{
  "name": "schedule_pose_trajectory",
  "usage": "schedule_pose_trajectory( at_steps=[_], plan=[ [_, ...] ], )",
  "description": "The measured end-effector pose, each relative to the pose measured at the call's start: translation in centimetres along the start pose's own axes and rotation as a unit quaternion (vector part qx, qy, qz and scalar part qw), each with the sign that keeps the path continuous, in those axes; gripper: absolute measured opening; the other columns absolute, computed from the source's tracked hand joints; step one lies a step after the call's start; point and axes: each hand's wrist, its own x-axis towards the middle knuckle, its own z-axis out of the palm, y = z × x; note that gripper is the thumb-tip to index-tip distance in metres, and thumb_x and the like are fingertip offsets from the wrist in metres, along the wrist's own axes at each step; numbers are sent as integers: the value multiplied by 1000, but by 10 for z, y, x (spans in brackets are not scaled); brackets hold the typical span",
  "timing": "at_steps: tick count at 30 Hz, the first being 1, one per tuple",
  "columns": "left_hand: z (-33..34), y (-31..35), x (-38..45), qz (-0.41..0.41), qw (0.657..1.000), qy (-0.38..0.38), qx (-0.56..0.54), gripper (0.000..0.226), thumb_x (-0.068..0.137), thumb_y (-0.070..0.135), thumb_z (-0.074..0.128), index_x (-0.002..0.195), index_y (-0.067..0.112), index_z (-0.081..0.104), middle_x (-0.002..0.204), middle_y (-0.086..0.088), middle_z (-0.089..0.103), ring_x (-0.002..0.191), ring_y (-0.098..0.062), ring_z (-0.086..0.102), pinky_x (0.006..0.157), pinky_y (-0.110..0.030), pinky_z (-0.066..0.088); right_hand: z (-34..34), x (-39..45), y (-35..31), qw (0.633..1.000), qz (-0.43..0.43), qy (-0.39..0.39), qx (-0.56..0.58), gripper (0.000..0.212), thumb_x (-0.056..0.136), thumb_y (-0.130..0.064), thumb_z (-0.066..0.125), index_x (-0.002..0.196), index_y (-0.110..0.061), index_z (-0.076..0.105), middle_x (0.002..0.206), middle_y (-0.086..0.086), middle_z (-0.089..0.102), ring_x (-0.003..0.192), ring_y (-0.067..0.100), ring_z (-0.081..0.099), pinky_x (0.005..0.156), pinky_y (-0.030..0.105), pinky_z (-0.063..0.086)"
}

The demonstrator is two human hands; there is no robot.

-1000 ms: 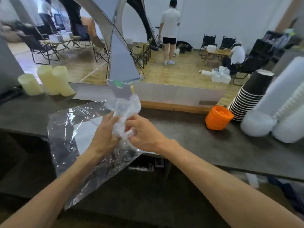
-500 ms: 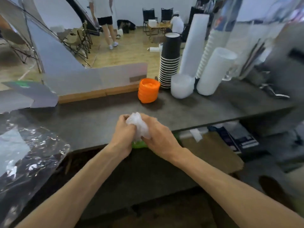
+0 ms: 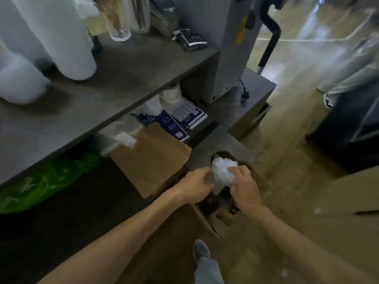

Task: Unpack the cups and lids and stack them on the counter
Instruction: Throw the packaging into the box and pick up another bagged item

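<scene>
Both hands hold a crumpled ball of clear plastic wrap (image 3: 222,174). My left hand (image 3: 194,186) pinches its left side and my right hand (image 3: 245,186) grips its right side. The ball hangs over an open cardboard box (image 3: 207,219) on the floor, off the end of the grey counter (image 3: 114,78). Tall white stacks of cups or lids (image 3: 61,35) stand on the counter at the upper left, blurred by motion.
Under the counter a shelf holds a brown paper bag (image 3: 151,158), a green plastic bag (image 3: 47,181), loose plastic (image 3: 121,138) and a purple-and-white box (image 3: 180,119). A grey post (image 3: 231,48) rises at the counter's end. My shoe (image 3: 202,250) is below on the tan floor.
The view has swung right and down from the counter top to the floor beyond its end. The plastic wrap, balled up in both hands, has moved from above the counter to over the cardboard box.
</scene>
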Motion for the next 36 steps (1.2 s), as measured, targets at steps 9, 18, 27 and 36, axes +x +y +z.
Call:
schedule_pose_trajectory(
  at_steps=[9,18,27,36],
  plan=[
    [73,-11,78,-18,992,4,124,41,100,17,56,140,23,51,141,-1,50,129,-20,51,107,-39,46,51,26,127,964,123,-231,-38,62,86,-26,70,143,-20,46,149,12,37,137,31,42,108,36,43],
    [35,-31,53,5,982,76,172,40,99,23,59,138,27,53,135,7,51,121,-10,55,95,-23,48,17,55,26,991,-35,-114,-66,20,98,-20,55,114,-24,65,107,-6,65,91,8,64,78,27,56],
    [-109,-71,-178,10,874,459,158,29,92,15,67,119,26,65,110,17,56,96,1,60,83,-15,51,20,56,-274,931,-351,-68,81,18,94,-15,62,112,-18,67,107,-2,67,93,11,66,83,31,58],
    [-120,-237,-556,-251,578,760,157,23,91,10,65,114,8,67,115,-11,63,109,-29,60,99,-40,46,109,-127,-571,780,-588,-190,95,34,96,-27,57,127,-15,64,125,5,65,112,26,61,96,41,50]
  ],
)
